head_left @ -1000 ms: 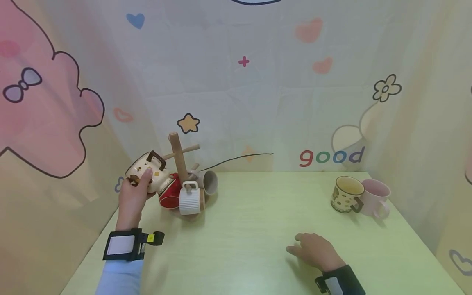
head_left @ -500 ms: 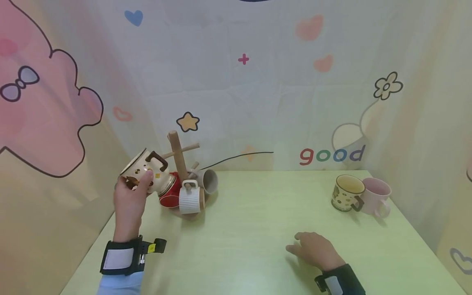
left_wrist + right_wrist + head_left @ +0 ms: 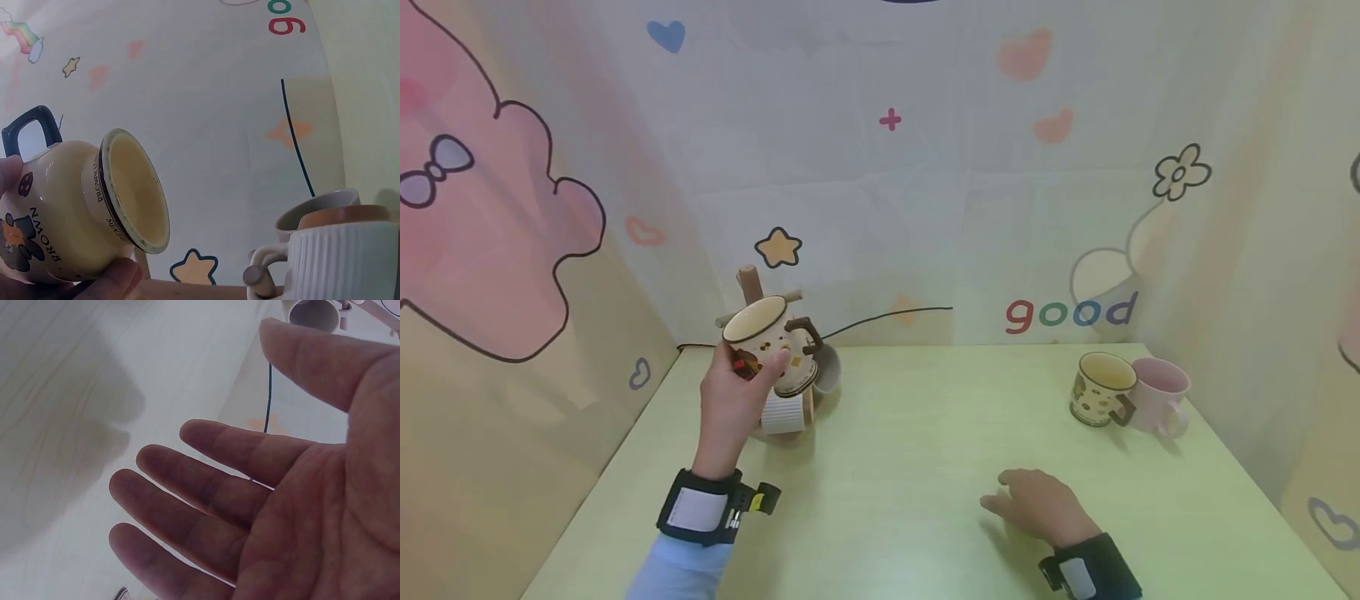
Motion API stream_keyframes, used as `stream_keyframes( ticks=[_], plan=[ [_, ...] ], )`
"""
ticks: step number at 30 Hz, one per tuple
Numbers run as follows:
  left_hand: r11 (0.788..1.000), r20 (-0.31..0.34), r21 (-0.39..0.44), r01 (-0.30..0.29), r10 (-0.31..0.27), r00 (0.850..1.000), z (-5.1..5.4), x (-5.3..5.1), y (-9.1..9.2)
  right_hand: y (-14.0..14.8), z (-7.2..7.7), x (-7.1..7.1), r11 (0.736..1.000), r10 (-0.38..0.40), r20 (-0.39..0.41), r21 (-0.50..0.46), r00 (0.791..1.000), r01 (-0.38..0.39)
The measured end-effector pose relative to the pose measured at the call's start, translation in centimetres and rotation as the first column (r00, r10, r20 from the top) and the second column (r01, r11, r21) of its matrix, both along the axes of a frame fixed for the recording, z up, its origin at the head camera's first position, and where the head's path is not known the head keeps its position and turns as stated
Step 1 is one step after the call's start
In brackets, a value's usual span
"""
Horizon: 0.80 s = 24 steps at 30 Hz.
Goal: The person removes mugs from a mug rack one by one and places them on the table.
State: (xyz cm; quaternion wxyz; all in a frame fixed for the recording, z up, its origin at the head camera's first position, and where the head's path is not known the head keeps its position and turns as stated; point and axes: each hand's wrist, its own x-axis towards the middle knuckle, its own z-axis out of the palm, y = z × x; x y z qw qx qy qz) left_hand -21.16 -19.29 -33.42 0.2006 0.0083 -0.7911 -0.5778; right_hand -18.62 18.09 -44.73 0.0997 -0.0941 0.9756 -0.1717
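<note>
My left hand [image 3: 735, 408] grips a cream mug [image 3: 775, 354] with a brown handle and bear print, holding it up in front of the wooden mug rack [image 3: 749, 285]. The mug's handle points right in the head view; the left wrist view shows its base rim [image 3: 134, 190]. Behind and below it, a white ribbed mug [image 3: 783, 412] and a grey mug [image 3: 827, 369] are on the rack. My right hand [image 3: 1043, 507], palm facing the right wrist camera with fingers apart [image 3: 187, 519], holds nothing over the table's right half.
A yellow patterned mug [image 3: 1097, 400] and a pink mug [image 3: 1159, 398] stand side by side at the table's [image 3: 910, 458] back right. A printed curtain [image 3: 850, 167] hangs behind the table and along its sides.
My left hand has moved right with the cream mug, from the rack's left side to in front of it, covering the red mug. The mug sits more upright. My right hand has hardly moved.
</note>
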Motion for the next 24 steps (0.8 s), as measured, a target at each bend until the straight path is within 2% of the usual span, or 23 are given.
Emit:
stream_keyframes(
  ticks=[5, 9, 15, 20, 24],
  plan=[
    [0.999, 0.042, -0.015, 0.044, -0.043, 0.998, -0.6, -1.0, 1.7, 0.1, 0.1, 0.1, 1.0, -0.005, 0.005, 0.004, 1.0, 0.005],
    [0.997, 0.045, -0.02, 0.076, -0.075, 0.996, -1.2, -1.7, 2.9, 0.3, 0.3, 0.2, 1.0, -0.006, -0.011, 0.001, 1.0, 0.006],
    [0.993, 0.017, -0.042, 0.114, -0.113, 0.993, -2.2, -2.5, 4.6, 0.3, 0.7, 0.2, 1.0, -0.004, -0.005, -0.003, 1.0, 0.004],
    [0.988, -0.041, -0.07, 0.141, -0.144, 0.989, -3.0, -2.9, 6.2, 0.3, 0.7, 0.3, 1.0, -0.005, -0.011, 0.0, 1.0, 0.005],
    [0.984, -0.052, -0.059, 0.165, -0.168, 0.984, -3.7, -3.0, 7.5, 0.4, 0.7, 0.2, 1.0, -0.006, -0.015, 0.001, 1.0, 0.006]
  ],
)
